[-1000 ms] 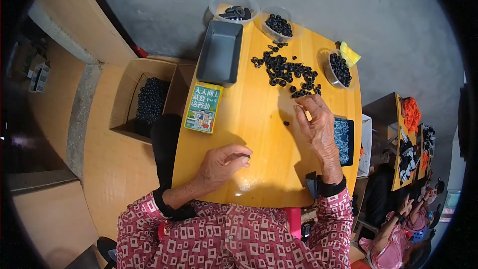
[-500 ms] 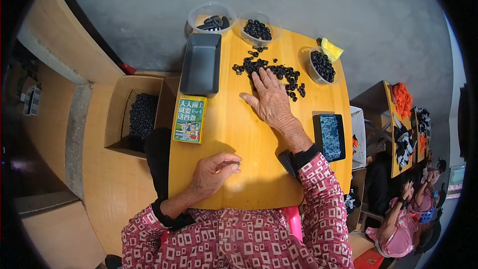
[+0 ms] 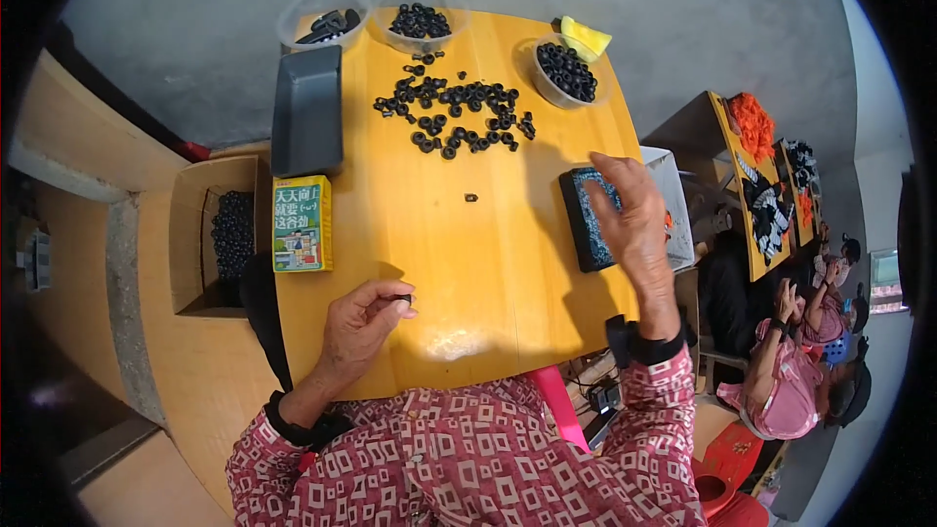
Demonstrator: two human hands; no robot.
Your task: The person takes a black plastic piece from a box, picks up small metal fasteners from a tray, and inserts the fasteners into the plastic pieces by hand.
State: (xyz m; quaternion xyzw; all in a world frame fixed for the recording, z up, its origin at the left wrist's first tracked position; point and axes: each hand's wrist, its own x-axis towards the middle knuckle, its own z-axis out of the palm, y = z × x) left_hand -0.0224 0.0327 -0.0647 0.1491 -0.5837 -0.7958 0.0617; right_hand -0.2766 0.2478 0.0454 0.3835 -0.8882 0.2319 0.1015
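Observation:
My left hand point(image 3: 356, 330) is at the near left of the yellow table point(image 3: 468, 278), with thumb and forefinger closed on a small black plastic part point(image 3: 402, 299). Raised at the right edge, my right hand point(image 3: 636, 224) has its fingers apart and nothing visible in them. It partly covers a black rectangular box point(image 3: 574, 220) with a speckled bluish top. Towards the far side, small round black parts point(image 3: 475, 93) lie in a loose scatter. One single black part point(image 3: 471, 197) sits apart from them, mid-table.
A grey tray point(image 3: 310, 137) and a green-yellow carton point(image 3: 303, 224) line the left edge. Clear bowls point(image 3: 459, 15) of black pieces stand at the back, another bowl point(image 3: 547, 88) by a yellow sponge-like piece point(image 3: 586, 37). A cardboard box point(image 3: 190, 234) is at left; people point(image 3: 781, 381) sit at right.
My right hand has lifted off the scattered parts and swung right over the black box. A lone part now lies nearer me. The view has turned; my left hand keeps its pinch.

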